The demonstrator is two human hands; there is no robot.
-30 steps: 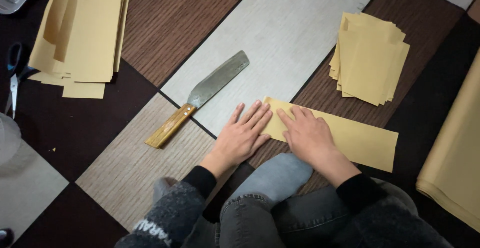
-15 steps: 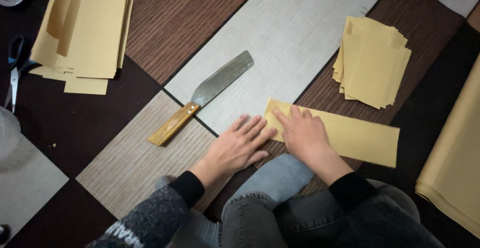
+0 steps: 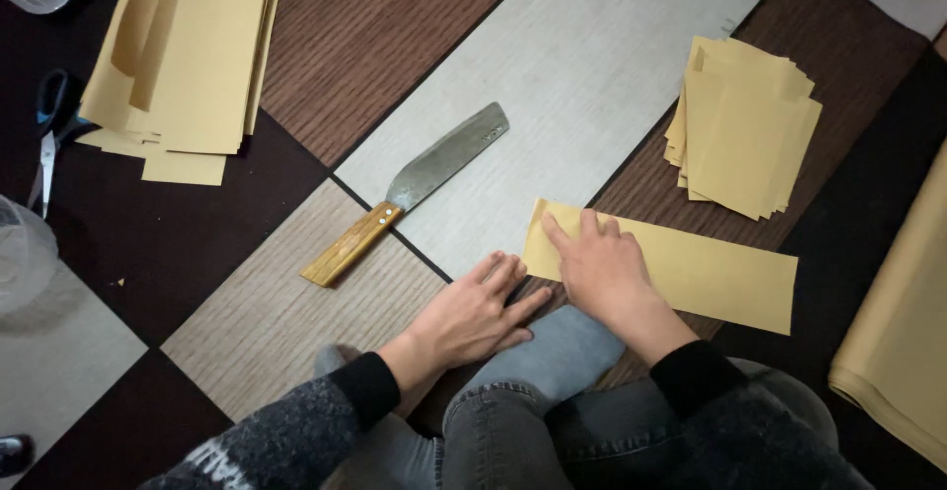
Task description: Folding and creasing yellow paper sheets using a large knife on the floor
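A long yellow paper strip lies flat on the patterned floor mat in front of my knees. My right hand presses flat on the strip's left end, fingers pointing up and left. My left hand rests palm-down on the mat just left of the strip, fingers spread and touching its lower left edge. A large knife with a wooden handle lies diagonally on the mat, up and left of my left hand, apart from it.
A stack of cut yellow paper pieces sits at upper right. A bigger pile of yellow sheets lies at upper left, with scissors beside it. A yellow paper roll runs along the right edge. My jeans-clad knees fill the bottom.
My left hand slid slightly down and left, off the strip. My right hand stays pressing on the strip's left end.
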